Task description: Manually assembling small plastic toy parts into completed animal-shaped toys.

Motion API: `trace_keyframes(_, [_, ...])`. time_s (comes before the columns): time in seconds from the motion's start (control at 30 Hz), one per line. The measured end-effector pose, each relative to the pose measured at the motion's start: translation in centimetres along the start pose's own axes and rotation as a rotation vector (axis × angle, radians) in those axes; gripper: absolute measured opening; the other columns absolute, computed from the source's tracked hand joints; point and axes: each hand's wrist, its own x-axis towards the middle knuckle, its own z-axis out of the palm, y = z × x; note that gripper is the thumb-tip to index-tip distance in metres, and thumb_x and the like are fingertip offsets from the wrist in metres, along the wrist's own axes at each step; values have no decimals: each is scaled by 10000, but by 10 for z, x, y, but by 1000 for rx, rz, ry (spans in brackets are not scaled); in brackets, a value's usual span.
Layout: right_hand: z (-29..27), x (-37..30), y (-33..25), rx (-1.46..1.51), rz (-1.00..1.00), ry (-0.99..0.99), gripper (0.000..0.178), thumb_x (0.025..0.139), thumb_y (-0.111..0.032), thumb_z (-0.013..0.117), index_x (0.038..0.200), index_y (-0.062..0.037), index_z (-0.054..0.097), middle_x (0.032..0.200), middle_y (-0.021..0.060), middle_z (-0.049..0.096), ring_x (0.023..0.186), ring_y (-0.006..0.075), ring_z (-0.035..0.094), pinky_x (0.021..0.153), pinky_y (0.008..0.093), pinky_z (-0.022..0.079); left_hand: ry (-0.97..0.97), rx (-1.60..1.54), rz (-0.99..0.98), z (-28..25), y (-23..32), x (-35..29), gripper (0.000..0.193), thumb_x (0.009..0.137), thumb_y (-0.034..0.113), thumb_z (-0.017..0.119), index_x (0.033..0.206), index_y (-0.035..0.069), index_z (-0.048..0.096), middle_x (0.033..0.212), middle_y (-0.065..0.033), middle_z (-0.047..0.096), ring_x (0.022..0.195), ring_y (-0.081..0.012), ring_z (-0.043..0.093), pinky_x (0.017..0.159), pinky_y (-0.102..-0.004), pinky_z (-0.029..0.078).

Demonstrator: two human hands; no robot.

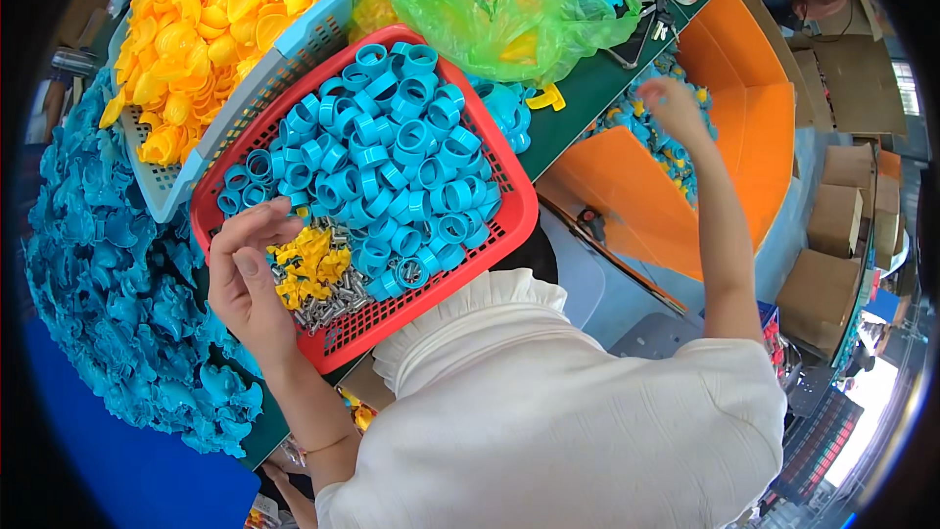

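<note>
Left hand (251, 284), fingers bent, thumb apart, beside small yellow parts (311, 263) in the red basket (527, 211); these lie apart from blue rings (392, 152), presumably for easy picking. Right hand (676, 110), blurred, finger closure indeterminable, hangs above the orange carton (762, 142), whose open top beside the tabletop (566, 125) likely eases reaching.

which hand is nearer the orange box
Right: the right hand is over the orange box; the left hand is far off to its left, at the red basket's left side.
</note>
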Motion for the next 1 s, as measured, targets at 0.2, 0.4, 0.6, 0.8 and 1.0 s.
trace_keyframes(0.2, [147,16,107,-590,-824,88,478,762,-216,533,1235,-227,466,1387,111,315,1278,285,309,1007,479,303,49,37,-83,3,-3,1,299,943,231,416,994,-37,537,970,-159,607,794,-186,610,737,-287,478])
trace_keyframes(0.4, [106,10,83,-513,-830,-225,490,767,-220,520,1250,-249,440,1405,1,301,1336,249,196,1059,534,161,104,146,-176,3,-10,-3,324,952,247,394,994,-35,548,973,-147,610,799,-168,603,732,-273,467])
trace_keyframes(0.6, [111,52,184,-835,-298,47,669,685,-168,638,1302,-243,390,1377,10,341,1298,283,260,1053,554,151,133,201,-243,6,-12,2,386,953,320,380,993,-22,555,997,-127,601,838,-155,583,763,-277,453])
trace_keyframes(0.8, [74,65,187,-501,-48,138,549,675,-160,648,1188,-81,469,1220,123,463,1126,319,432,932,475,335,168,191,-252,-5,-23,-2,366,961,283,365,1044,-26,542,1031,-128,591,869,-157,582,791,-265,446])
trace_keyframes(1.0, [159,22,89,-209,-1025,-127,601,733,-221,596,1296,-137,405,1361,125,353,1249,314,335,1022,504,250,257,274,-298,-5,-22,-4,362,958,288,375,1035,-22,547,1005,-123,599,840,-159,587,766,-273,452])
